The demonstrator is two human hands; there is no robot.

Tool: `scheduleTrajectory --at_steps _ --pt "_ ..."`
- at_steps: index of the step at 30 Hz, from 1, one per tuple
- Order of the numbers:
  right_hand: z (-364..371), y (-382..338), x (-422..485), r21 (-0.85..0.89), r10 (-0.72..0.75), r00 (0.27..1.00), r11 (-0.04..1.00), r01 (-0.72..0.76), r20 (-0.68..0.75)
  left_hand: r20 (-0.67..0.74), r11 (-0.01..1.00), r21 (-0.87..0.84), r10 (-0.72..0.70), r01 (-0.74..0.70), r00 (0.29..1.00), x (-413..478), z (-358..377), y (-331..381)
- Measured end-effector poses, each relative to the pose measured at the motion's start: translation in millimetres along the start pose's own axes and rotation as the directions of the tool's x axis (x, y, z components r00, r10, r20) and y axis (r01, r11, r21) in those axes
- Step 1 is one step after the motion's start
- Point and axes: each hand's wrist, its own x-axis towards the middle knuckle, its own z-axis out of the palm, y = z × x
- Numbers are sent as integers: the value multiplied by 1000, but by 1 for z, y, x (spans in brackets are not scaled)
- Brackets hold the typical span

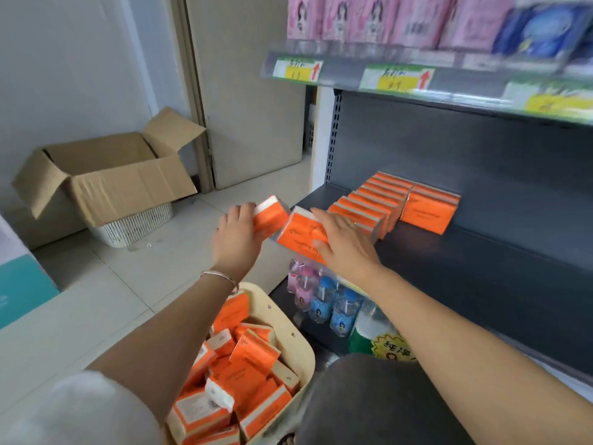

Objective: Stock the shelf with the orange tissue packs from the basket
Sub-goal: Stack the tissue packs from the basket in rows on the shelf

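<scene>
Orange plastic-wrapped tissue pack with a white edge [272, 216] sits in the left hand [239, 234], whose fingers curl round its near end. The arm is stretched forward, with a thin silver bracelet [221, 277] on the wrist. The right hand [346, 248] reaches alongside, palm down, thumb and fingers clasping a second orange tissue pack [298, 236] at the front lip of the dark grey metal shelf [481, 252]. Both packs are tilted, just beside each other. Further in, a row of orange packs [369, 203] stands on edge. The cream plastic basket [282, 316] under the forearms holds a jumbled heap of orange packs [253, 351]. An open brown cardboard box [106, 178] stands on the pale tiled floor [128, 284] by the wall.
</scene>
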Motion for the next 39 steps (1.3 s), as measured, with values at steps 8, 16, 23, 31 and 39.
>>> scheduleTrajectory --at_steps 8,16,23,31,39 --pt "-59 63 -22 -88 221 950 965 -245 -221 -45 985 23 174 -174 984 28 -2 102" --pt "-60 148 -36 -101 481 826 844 -527 -295 14 944 -14 330 -330 944 49 41 152" --pt "-37 209 -4 -158 596 780 766 -624 -192 56 905 2 424 -425 904 82 70 174" --pt "-13 251 33 -263 566 803 759 -595 -184 88 871 19 488 -491 869 107 93 186" --pt "-9 255 27 -335 493 837 767 -547 -238 90 840 -3 541 -543 836 110 103 190"
